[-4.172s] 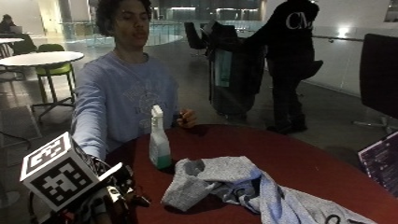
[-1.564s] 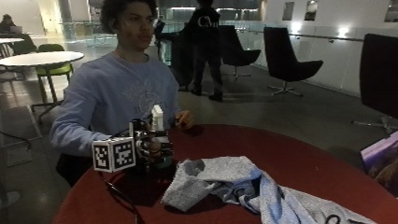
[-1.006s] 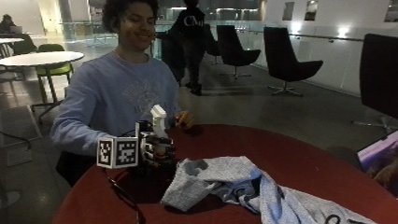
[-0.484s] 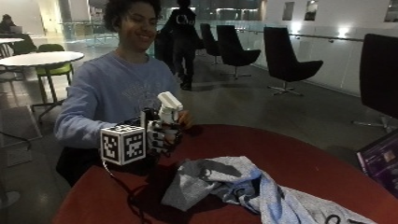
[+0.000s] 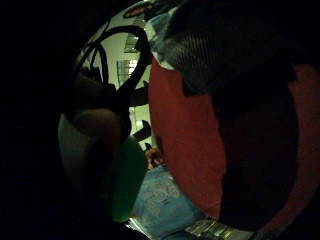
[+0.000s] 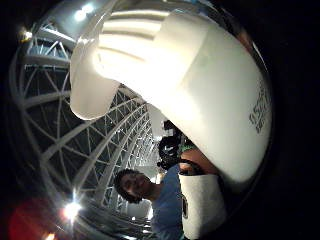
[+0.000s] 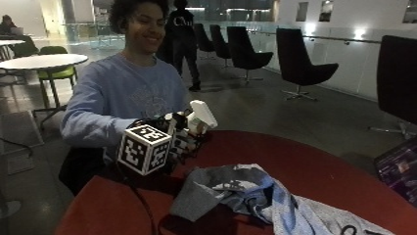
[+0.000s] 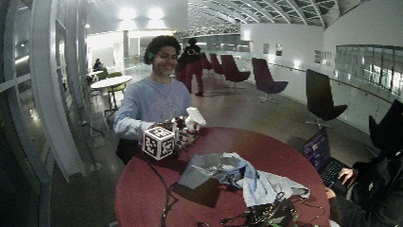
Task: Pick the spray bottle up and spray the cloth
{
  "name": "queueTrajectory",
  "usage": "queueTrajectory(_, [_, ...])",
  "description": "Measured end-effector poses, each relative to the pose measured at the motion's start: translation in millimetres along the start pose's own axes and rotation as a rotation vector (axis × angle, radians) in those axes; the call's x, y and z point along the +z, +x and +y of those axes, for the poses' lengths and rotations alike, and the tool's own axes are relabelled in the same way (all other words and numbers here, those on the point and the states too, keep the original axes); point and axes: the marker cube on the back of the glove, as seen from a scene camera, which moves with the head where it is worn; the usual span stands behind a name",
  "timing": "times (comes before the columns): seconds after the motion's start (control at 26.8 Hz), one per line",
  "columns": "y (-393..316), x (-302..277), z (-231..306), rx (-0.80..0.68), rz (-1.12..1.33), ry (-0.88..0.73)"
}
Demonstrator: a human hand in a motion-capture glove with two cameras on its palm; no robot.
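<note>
A: Counting: one spray bottle (image 7: 196, 119), one grey-and-blue cloth (image 7: 261, 196), one round red table (image 7: 312, 166).
B: Gloved right hand (image 7: 171, 134)?
A: Fingers curling round the bottle, holding it tilted above the table, just beside the cloth's near end.
B: Any writing?
A: Embossed lettering showing on the white sprayer head, too small to read.
</note>
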Motion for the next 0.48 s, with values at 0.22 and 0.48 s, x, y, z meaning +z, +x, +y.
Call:
queueTrajectory(0.22, [-1.9, 4.7, -12.5, 0.081, 0.012, -0.066])
queueTrajectory(0.48, [2.0, 2.4, -23.7, 0.114, 0.015, -0.06])
